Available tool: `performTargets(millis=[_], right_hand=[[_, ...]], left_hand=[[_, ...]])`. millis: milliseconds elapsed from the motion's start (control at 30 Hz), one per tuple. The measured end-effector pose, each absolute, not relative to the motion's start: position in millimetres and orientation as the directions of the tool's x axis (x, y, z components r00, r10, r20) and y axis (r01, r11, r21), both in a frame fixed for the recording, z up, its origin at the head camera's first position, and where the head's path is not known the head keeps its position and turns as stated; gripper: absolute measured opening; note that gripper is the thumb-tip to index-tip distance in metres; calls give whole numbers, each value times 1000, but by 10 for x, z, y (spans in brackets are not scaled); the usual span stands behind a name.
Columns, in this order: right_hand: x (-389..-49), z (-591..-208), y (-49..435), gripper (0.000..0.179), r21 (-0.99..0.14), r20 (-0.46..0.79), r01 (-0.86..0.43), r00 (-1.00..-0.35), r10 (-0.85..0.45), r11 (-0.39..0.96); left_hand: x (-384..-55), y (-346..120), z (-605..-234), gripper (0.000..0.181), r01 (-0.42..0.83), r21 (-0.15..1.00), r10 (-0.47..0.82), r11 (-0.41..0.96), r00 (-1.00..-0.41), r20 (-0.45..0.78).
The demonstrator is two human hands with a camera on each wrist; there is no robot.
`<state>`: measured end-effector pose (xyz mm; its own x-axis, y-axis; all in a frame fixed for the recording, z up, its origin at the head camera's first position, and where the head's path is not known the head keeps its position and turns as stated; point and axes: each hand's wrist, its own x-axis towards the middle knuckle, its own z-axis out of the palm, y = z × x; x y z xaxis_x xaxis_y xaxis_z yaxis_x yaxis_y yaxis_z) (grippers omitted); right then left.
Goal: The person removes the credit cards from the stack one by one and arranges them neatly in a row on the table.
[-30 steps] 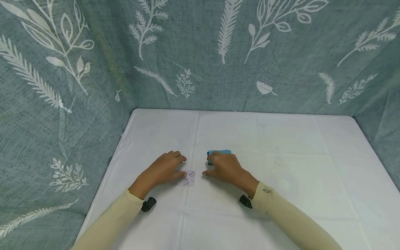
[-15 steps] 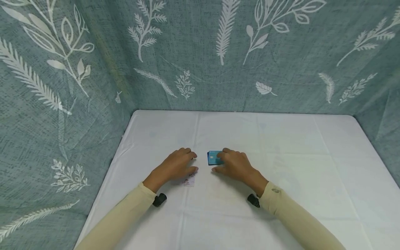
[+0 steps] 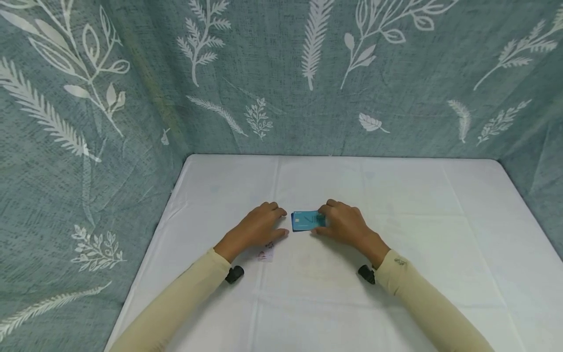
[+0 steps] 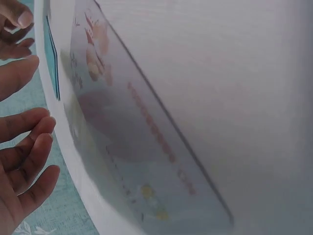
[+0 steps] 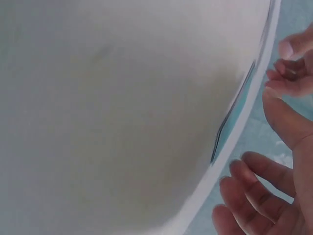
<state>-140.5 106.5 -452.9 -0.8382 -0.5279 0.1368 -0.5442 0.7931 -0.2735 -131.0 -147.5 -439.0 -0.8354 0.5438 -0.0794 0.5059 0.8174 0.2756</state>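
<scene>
Blue bank cards (image 3: 304, 221) with a gold chip on top lie in a small stack at the middle of the white table. On the stack's left, my left hand (image 3: 257, 227) hovers with fingers and thumb spread apart and nothing between them. My right hand (image 3: 345, 224) is at the stack's right end, fingertips and thumb right at its edge. A pale printed card (image 3: 266, 254) lies flat below my left hand, partly hidden by it in the head view. The left wrist view shows this pale card (image 4: 146, 132) large, with pinkish lettering and small pictures.
A white cloth covers the table (image 3: 418, 234). Grey-green curtains (image 3: 272, 58) with white leaf prints hang behind it and at its left and right. Small black wrist cameras (image 3: 235, 275) sit below both wrists.
My left hand has moved right and away from the pale card, toward the blue stack. My right hand has drawn back to the right, uncovering more of the top blue card.
</scene>
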Motion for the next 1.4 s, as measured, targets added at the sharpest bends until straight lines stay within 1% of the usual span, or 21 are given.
performTargets(millis=[133, 300, 600, 800, 967, 1167, 1400], right_hand=[[-1454, -4535, 1132, 56, -265, 144, -543, -839, -525, 797], [-1496, -4552, 1176, 59, -263, 136, -554, -831, -539, 790], [-1519, -4557, 1184, 62, -259, 93, -550, -833, -546, 794], [-1531, -4551, 1179, 63, -278, 65, -532, -841, -537, 800], [-1542, -4577, 1172, 62, -291, 52, -530, -840, -540, 797], [-1542, -4601, 1153, 58, -299, 45, -526, -841, -539, 796], [-1550, -4616, 1142, 56, -288, 42, -522, -844, -534, 803]], left_hand=[[-1336, -1426, -4399, 50, 517, 291, 554, 805, -830, -59], [-1372, -1377, -4413, 54, 512, 283, 550, 811, -832, -72], [-1427, -1316, -4448, 60, 492, 280, 540, 824, -833, -125], [-1448, -1288, -4464, 65, 468, 275, 522, 840, -836, -170], [-1466, -1260, -4468, 63, 481, 298, 539, 824, -827, -157], [-1478, -1226, -4500, 63, 495, 262, 542, 829, -825, -157], [-1481, -1208, -4510, 62, 502, 258, 546, 825, -827, -135]])
